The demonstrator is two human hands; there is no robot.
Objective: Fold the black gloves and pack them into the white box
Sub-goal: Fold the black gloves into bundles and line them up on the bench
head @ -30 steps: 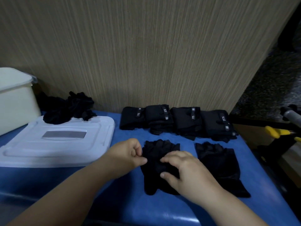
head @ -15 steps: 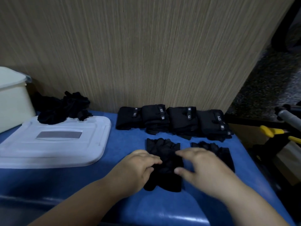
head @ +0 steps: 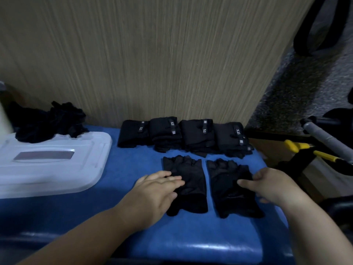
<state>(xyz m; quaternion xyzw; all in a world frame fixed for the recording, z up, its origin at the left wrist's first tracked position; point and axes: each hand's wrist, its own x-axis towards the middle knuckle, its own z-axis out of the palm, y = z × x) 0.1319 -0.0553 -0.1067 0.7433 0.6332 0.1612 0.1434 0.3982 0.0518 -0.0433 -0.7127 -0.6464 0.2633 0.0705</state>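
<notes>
Two black fingerless gloves lie flat side by side on the blue surface (head: 133, 169): the left glove (head: 191, 175) and the right glove (head: 227, 180). My left hand (head: 158, 190) rests with straight fingers on the left glove's left edge. My right hand (head: 267, 184) touches the right glove's right edge, fingers loosely bent. Behind them stands a row of several folded black gloves (head: 183, 134) with small labels. The white box (head: 3, 119) shows only as a sliver at the far left.
A translucent white lid (head: 53, 161) lies at the left, with a heap of unfolded black gloves (head: 49, 121) at its back edge. A wooden wall panel rises behind. Yellow-handled tools (head: 305, 150) and dark equipment sit beyond the right edge.
My hands moved apart from the left glove. The left hand now lies flat on its edge, and the right hand shifted right onto the second glove. Both gloves now lie spread flat.
</notes>
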